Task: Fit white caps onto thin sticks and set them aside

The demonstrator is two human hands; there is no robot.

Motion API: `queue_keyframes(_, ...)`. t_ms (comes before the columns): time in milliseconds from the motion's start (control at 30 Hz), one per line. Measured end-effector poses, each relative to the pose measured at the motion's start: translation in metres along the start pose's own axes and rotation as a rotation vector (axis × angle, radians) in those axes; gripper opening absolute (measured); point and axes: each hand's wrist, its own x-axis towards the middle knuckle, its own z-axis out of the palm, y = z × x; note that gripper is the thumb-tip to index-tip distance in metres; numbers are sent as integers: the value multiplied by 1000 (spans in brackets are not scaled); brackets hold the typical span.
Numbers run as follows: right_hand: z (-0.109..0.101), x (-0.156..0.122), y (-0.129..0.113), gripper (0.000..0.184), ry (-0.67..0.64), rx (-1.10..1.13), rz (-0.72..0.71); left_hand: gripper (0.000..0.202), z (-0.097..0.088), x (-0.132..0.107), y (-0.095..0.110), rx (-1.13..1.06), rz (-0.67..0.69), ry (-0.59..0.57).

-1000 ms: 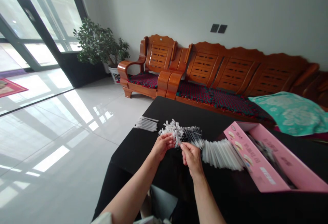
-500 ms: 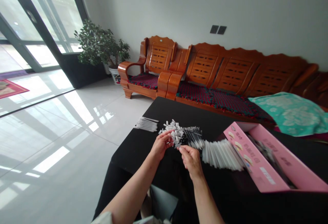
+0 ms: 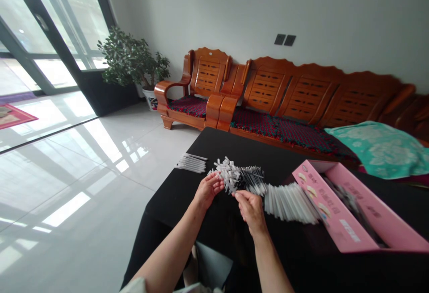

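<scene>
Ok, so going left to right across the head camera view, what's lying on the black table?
bundle of white sticks → heap of white-capped pieces → black-bristled wands → fanned row of translucent white tubes → open pink cardboard box

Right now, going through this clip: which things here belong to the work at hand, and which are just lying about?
Part of the work: left hand, right hand, white-capped pile, black-tipped sticks, row of clear tubes, bundle of white sticks, open pink box.

Just there: black-covered table, wooden sofa, teal cloth, potted plant.
</scene>
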Motion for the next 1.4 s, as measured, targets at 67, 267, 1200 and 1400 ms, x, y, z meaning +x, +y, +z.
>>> queue_keyframes(67, 2, 0, 2, 37, -23, -72, -65, 22, -1, 1, -2, -20, 3, 31)
queue_keyframes(267, 6, 3, 6, 34, -30, -244, -186, 28, 2, -5, -8, 55, 46, 8)
queue_keyframes(1200, 20, 0, 1, 36, -80, 390, 305, 33, 16, -9, -28, 191, 375, 38)
queue_keyframes(1400, 17, 0, 4, 38, -131, 559, 392, 33, 15, -11, -26, 247, 356, -1)
